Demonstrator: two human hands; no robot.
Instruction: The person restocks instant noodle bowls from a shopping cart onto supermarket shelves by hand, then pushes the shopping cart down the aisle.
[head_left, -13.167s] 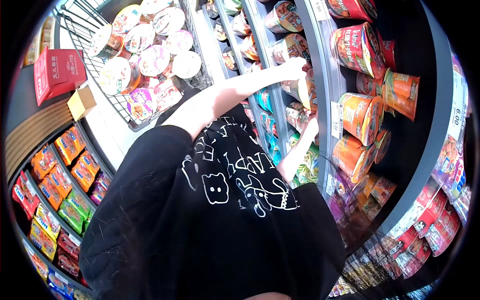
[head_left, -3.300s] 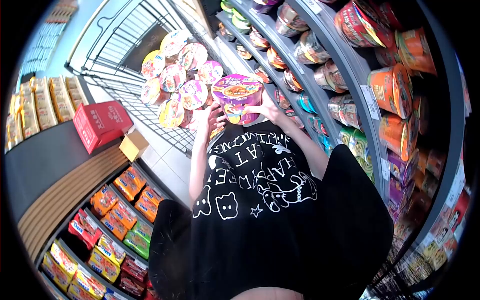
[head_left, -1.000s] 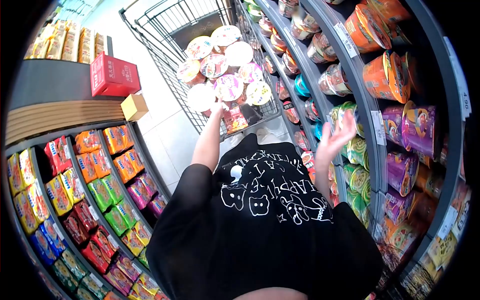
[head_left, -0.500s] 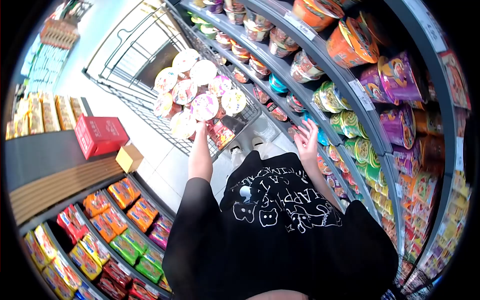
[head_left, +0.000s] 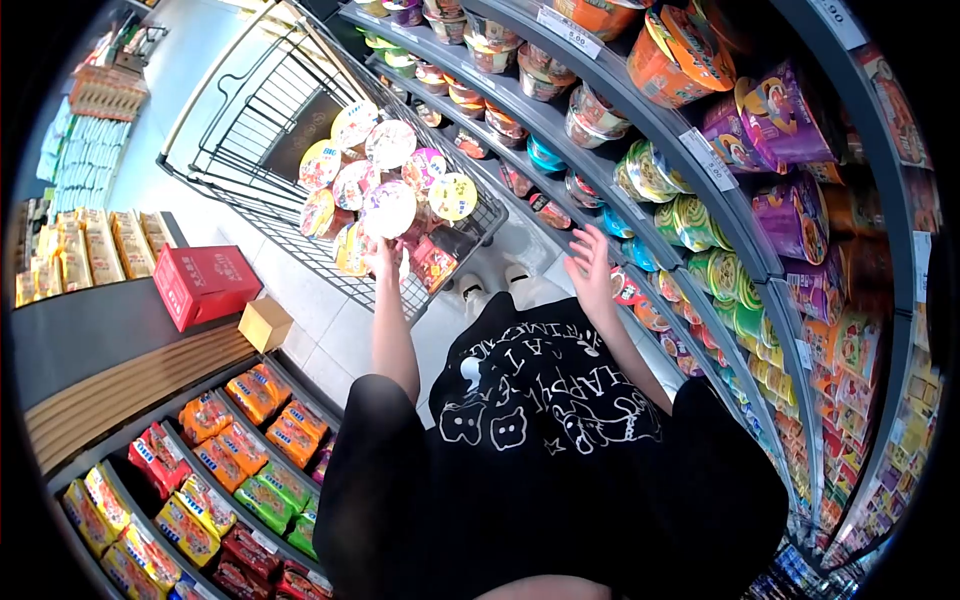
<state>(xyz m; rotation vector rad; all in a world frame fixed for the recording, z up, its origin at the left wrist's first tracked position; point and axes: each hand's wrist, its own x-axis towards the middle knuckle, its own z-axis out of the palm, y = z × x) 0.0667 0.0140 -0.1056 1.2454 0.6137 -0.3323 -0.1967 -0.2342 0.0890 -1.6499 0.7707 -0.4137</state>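
Heaped in the black wire-mesh cart [head_left: 300, 125], far left: squat, round noodle cups [head_left: 352, 185] with smooth, brightly printed lids, a pale-lidded cup [head_left: 388, 208] at the near side of the heap; just beside, at the cart's near end, a flat, glossy red packet [head_left: 433, 265]. To the right, curved-looking grey shelves [head_left: 645, 105] with tapering cups in orange, green and purple; near left, crinkled soft packs [head_left: 245, 450] in slanting rows below a ribbed, wood-toned ledge [head_left: 140, 385]. Left arm stretched forward, left hand [head_left: 385, 258] up against the near side of the pale-lidded cup, fingers partly hidden; cannot tell whether gripping. Right elbow bent, right hand [head_left: 590, 255] raised between cart and shelves, fingers spread and loosely curved, holding nothing. Hands well apart now, unlike about three seconds ago, around a purple cup before the black top [head_left: 560, 510]; right hand also farther from the green cups [head_left: 712, 275] than a second ago.
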